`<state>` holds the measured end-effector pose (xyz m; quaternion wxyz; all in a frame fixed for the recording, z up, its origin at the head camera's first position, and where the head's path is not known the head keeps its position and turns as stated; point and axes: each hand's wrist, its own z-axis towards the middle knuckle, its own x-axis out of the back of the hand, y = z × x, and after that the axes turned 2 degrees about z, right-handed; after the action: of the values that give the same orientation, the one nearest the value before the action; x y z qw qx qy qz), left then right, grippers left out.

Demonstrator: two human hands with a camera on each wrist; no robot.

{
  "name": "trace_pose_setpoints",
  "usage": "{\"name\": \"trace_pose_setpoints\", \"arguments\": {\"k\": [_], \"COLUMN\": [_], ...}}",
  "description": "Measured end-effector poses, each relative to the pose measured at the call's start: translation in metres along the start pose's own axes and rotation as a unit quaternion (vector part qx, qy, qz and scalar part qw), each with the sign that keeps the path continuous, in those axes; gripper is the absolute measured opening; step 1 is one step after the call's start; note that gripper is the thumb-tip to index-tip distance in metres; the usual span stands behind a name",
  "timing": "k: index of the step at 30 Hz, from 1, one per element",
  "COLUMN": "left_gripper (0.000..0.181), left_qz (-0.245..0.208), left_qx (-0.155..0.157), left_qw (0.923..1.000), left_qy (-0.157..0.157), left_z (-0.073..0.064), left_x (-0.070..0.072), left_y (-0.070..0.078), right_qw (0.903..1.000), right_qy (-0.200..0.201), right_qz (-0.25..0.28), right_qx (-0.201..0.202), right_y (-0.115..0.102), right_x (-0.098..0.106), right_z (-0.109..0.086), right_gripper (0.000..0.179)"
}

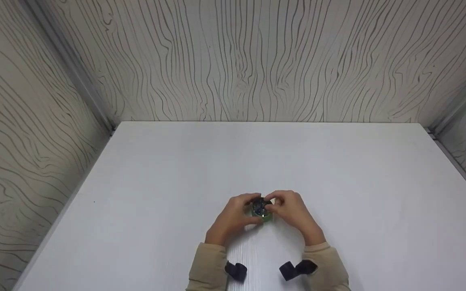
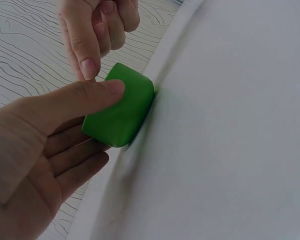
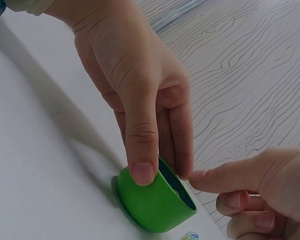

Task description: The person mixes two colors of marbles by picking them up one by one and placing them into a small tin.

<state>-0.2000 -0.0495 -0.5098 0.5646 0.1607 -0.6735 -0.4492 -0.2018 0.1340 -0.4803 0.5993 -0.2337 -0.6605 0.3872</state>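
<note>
A round green cup (image 1: 267,217) sits near the front middle of the white table. My left hand (image 1: 235,213) grips it by the wall; in the left wrist view the thumb (image 2: 112,89) presses its smooth green side (image 2: 125,117). Small shiny pieces show in the cup's dark inside (image 1: 259,206). My right hand (image 1: 291,208) is over the cup's right side. In the right wrist view one of its fingertips (image 3: 199,179) meets the rim beside the left fingers, while its other fingers curl back. Whether it pinches anything is hidden.
A small clear, glassy piece with coloured flecks (image 3: 190,236) shows beside the cup, cut off by the frame. The white table (image 1: 156,169) meets wood-grain-patterned walls (image 1: 241,60) behind and at the sides. Both sleeves carry dark wrist devices (image 1: 239,273).
</note>
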Motion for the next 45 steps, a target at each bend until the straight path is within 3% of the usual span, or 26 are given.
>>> {"name": "trace_pose_setpoints", "arguments": {"k": [12,22,32,45], "left_gripper": [0.061,0.062,0.062,0.062], "left_qz": [-0.004,-0.002,-0.004,0.004], "left_qx": [0.003,0.023,0.023,0.027], "left_qw": [1.0000,0.9997,0.9997,0.9996], "left_qy": [-0.001,0.000,0.000,0.002], "left_z": [0.001,0.000,-0.001,0.000], "left_x": [0.000,-0.002,-0.002,-0.002], "left_y": [-0.001,0.000,0.001,0.003], "right_qw": [0.9999,0.9996,0.9989,0.9949], "right_qy": [0.004,0.026,0.044,0.065], "right_qz": [0.007,0.004,-0.003,-0.021], "right_qx": [0.009,-0.008,-0.016,-0.074], "right_y": [0.000,0.002,0.003,0.007], "right_x": [0.007,0.018,0.021,0.021], "right_z": [0.000,-0.002,-0.002,-0.002], "right_gripper": [0.017,0.018,0.014,0.014]}}
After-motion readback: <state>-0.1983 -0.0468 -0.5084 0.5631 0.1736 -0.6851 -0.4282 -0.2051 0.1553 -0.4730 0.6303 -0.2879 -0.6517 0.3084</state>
